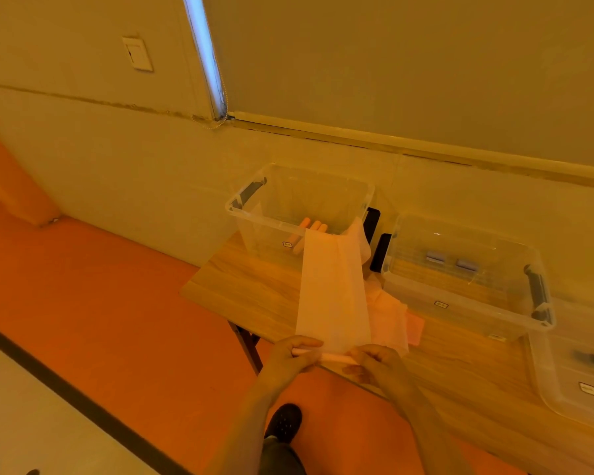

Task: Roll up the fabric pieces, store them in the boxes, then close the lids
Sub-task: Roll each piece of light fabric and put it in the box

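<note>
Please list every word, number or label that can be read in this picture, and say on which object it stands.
No text can be read here.
Small label on the left box: too small and blurred.
Small label on the middle box: blurred, unreadable.
Small label on the right box: blurred, unreadable.
Wall switch: no lettering visible.

A pale painted wall point(100, 159) carries a white light switch point(137, 53). A drawn roller blind point(408, 63) leaks a blue daylight strip point(203, 53). Below lies an orange floor point(117, 286).

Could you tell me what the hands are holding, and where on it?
Both hands, left and right, grip the fabric strip at its rolled near end.
</note>
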The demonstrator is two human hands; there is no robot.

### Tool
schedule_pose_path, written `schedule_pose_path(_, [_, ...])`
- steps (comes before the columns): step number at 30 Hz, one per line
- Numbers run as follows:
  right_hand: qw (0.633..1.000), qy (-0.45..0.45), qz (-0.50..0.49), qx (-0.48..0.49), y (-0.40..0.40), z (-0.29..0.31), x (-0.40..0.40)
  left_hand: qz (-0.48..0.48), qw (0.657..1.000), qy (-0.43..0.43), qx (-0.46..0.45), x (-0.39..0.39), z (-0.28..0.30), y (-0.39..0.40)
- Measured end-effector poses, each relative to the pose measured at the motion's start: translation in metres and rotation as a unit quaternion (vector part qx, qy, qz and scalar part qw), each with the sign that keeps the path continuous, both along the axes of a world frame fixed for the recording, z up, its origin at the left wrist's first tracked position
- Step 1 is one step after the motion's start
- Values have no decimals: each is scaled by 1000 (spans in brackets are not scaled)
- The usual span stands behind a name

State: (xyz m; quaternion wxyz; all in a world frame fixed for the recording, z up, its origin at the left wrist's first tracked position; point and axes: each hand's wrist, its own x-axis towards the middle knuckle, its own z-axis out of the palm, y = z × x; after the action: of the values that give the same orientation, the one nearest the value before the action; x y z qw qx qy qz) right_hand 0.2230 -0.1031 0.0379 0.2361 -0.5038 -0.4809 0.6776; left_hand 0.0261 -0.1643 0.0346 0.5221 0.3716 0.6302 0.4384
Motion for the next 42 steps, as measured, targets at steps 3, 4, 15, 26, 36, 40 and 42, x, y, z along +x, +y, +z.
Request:
schedule_pose_path(3, [1000,-4,-6,13,-1,-1,1,5,1000,1,-8,2,1,0])
schedule_pose_path(4, [1000,0,-14,12,-1,-1,1,4,1000,4,-10,3,2,0])
schedule_pose_path(15, [999,-32,-12,13,-1,-1,-1,-9,1000,16,-13,3,3,-2])
schedule_pose_path(26, [999,-1,-35,10,1,2,5,33,998,31,-37,5,4,0])
schedule_pose_path(36, [999,-24,-30,-7,5,-5,7,49,998,44,-20,12,6,2])
schedule_pose_path(40, [999,-40,-17,8,8,-7,8,48,998,29,-22,9,8,2])
schedule_pose_path(42, [999,-42,-26,18,9,-7,11,34,999,9,-21,8,8,2])
